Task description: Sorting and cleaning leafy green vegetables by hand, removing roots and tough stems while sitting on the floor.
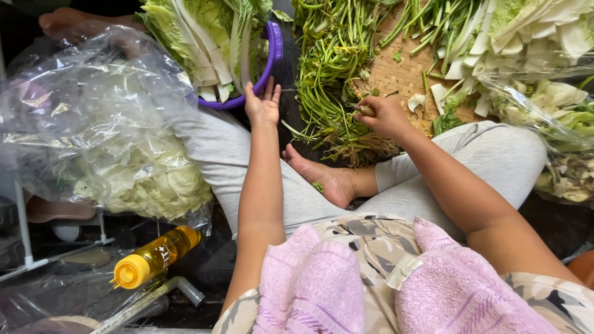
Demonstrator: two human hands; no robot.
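Purple basin (274, 46) – leafy cabbage, long green stems (328, 74)

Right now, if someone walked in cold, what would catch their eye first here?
Probably the greens: a heap of long-stemmed green vegetables on the woven mat at top centre, where the right hand grips a small knife. Beside it, the left hand is open at the rim of a purple basin of cabbage leaves. At left, a big clear plastic bag holds cut cabbage.
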